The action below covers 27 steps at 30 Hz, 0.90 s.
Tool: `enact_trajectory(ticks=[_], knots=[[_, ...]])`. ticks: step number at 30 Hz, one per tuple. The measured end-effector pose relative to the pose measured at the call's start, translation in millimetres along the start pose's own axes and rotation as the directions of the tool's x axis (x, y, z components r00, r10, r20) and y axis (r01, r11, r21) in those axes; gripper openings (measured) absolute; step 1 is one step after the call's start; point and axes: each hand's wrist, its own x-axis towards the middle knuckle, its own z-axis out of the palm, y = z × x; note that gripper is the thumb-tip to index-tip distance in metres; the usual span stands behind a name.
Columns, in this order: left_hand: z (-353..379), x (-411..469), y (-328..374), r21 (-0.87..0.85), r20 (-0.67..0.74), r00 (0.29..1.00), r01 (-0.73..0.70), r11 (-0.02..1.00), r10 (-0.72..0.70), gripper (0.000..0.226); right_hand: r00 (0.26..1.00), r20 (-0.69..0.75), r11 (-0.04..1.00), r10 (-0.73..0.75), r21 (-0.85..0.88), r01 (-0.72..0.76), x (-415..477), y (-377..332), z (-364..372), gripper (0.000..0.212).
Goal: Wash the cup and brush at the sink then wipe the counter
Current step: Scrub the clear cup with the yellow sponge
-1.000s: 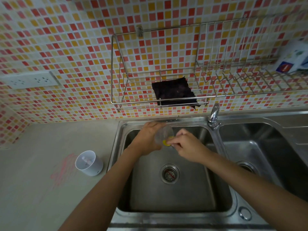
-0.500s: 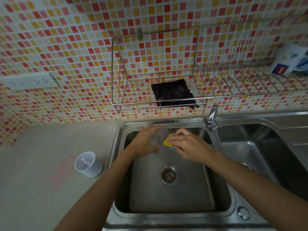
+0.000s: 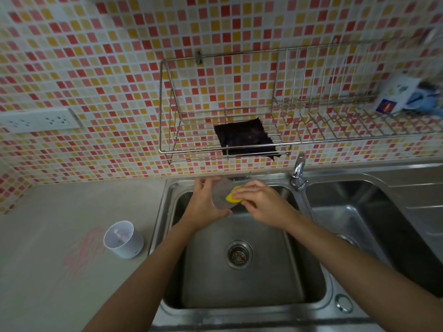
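Note:
Over the left sink basin [image 3: 239, 291] my left hand [image 3: 206, 207] grips a clear plastic cup [image 3: 221, 195], tilted on its side. My right hand [image 3: 263, 204] pinches a yellow sponge [image 3: 232, 197] and presses it against the cup's mouth. A white holder [image 3: 123, 239] with a brush inside stands on the counter [image 3: 60, 283] left of the sink, beside a pink smear [image 3: 84, 250]. A dark cloth [image 3: 244, 137] lies in the wire wall rack [image 3: 167, 149].
The tap [image 3: 298, 171] stands between the left basin and the right basin [image 3: 359, 224]. A white packet [image 3: 395, 94] sits at the rack's right end. A socket strip [image 3: 38, 121] is on the tiled wall at left.
Both hands with cup and sponge have stayed over the basin's back edge. The sponge has shifted slightly up along the cup's mouth; the view has tilted a little.

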Motion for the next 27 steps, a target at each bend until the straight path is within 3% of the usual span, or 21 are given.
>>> enact_trajectory(ticks=[4, 8, 11, 13, 14, 15, 17, 21, 27], knots=[[-12, 1, -4, 0.09, 0.047, 0.996, -0.086, 0.992, 0.082, 0.086, 0.984, 0.17, 0.997, 0.061, 0.045, -0.07, 7, -12, 3, 0.032], [-19, 2, -4, 0.222, 0.145, 0.986, -0.117, 0.968, 0.086, 0.086, 0.969, 0.207, 0.946, -0.136, -0.263, 0.189, 14, -20, -1, 0.034], [-31, 4, -1, 0.209, 0.165, 0.98, -0.143, 0.967, 0.11, 0.089, 0.971, 0.141, 0.894, -0.194, -0.383, 0.234, 15, -21, -5, 0.038], [-40, 5, -2, 0.208, 0.168, 0.974, -0.186, 0.96, 0.153, 0.088, 0.986, 0.06, 0.93, -0.157, -0.326, 0.169, 11, -28, 0, 0.036], [-43, 4, -5, 0.209, 0.173, 0.971, -0.198, 0.958, 0.164, 0.089, 0.996, 0.038, 0.972, -0.084, -0.219, 0.091, 7, -34, 5, 0.034], [-47, 3, -9, 0.212, 0.181, 0.97, -0.198, 0.957, 0.161, 0.09, 0.999, 0.049, 0.995, 0.014, -0.1, -0.01, 6, -43, 9, 0.033], [-50, -1, -13, 0.22, 0.218, 0.966, -0.185, 0.958, 0.137, 0.09, 0.992, 0.114, 0.998, 0.053, -0.033, -0.049, 4, -50, 17, 0.031], [-55, -7, -18, 0.217, 0.266, 0.952, -0.21, 0.953, 0.149, 0.089, 0.983, 0.163, 0.974, -0.088, -0.192, 0.119, 16, -52, 12, 0.036], [-68, -11, -21, 0.08, 0.27, 0.949, -0.188, 0.979, 0.16, 0.089, 0.977, 0.141, 0.932, -0.158, -0.307, 0.194, 17, -60, 16, 0.048]])
